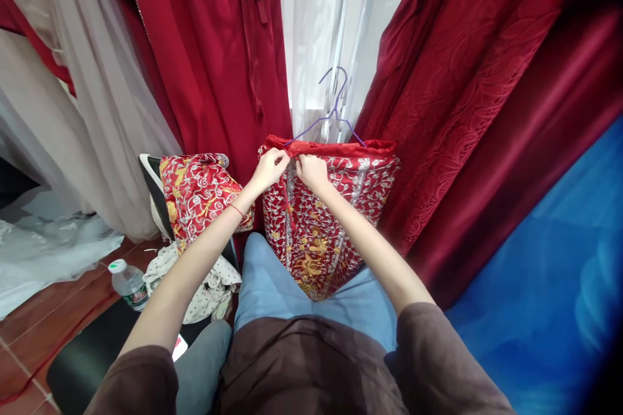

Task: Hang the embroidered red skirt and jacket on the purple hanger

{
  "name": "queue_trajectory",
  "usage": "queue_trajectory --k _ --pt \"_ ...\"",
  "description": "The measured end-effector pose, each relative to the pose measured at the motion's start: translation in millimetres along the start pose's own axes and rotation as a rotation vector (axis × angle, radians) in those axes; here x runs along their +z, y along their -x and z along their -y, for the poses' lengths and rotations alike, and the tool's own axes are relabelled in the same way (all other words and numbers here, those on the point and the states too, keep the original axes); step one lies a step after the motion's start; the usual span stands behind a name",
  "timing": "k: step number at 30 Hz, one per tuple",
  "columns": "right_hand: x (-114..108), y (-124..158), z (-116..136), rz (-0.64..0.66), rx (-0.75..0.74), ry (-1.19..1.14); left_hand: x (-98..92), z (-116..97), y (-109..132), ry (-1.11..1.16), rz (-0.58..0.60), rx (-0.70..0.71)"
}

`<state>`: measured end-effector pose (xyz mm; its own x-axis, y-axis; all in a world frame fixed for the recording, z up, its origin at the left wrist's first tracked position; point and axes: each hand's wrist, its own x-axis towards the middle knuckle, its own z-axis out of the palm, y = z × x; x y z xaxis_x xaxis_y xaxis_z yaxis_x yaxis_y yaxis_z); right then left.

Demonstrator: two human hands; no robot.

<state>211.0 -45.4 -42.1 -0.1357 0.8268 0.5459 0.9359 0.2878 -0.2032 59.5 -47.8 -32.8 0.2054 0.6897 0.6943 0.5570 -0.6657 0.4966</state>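
Observation:
In front of my legs hangs a red embroidered skirt (316, 227) with silver and gold patterns and a plain red waistband (360, 148). A thin purple hanger (335, 110) rises out of its top. My left hand (270, 168) is closed in a pinch at the waistband's left part. Close beside it, my right hand (312, 172) has its fingers curled on the same edge. Both hands grip the skirt, only a small gap apart. What lies exactly between the fingertips is too small to make out.
Left of the skirt, another red embroidered garment (197, 194) lies over a chair (153, 191). Below it are a dotted white cloth (209, 292), a water bottle (129, 282) and a black seat (92, 356). Red gowns (214, 45) hang behind; blue fabric (545, 298) is at right.

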Motion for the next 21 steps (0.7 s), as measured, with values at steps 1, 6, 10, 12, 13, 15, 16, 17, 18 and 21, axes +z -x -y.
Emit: queue_trajectory --k 1,6,10,12,13,15,16,17,18,21 --pt "-2 -1 -5 0.032 -0.053 -0.072 -3.2 2 0 -0.032 0.001 -0.020" --pt "-16 -9 -29 0.333 -0.105 -0.746 -9.8 23 -3 -0.101 0.064 -0.096" --pt "-25 -13 -38 0.322 0.164 -1.031 -6.9 31 -11 -0.259 0.038 -0.150" --pt "-27 -14 -41 0.281 0.232 -1.074 -6.6 30 -19 -0.338 0.009 -0.184" --pt "-28 -14 -42 0.273 0.247 -1.087 -7.0 28 -23 -0.362 -0.007 -0.193" --pt "-29 -13 -45 0.277 0.272 -1.107 -8.3 25 -30 -0.343 -0.034 -0.191" --pt "-30 -13 -47 0.283 0.288 -1.115 -8.9 24 -32 -0.286 -0.031 -0.188" --pt "-31 -13 -49 0.289 0.301 -1.121 -9.4 22 -34 -0.196 -0.013 -0.196" --pt "-32 -12 -51 0.294 0.314 -1.129 -10.0 21 -35 -0.083 0.009 -0.225" --pt "-35 -11 -59 0.298 0.359 -1.126 -13.7 20 -34 0.263 0.031 -0.368"
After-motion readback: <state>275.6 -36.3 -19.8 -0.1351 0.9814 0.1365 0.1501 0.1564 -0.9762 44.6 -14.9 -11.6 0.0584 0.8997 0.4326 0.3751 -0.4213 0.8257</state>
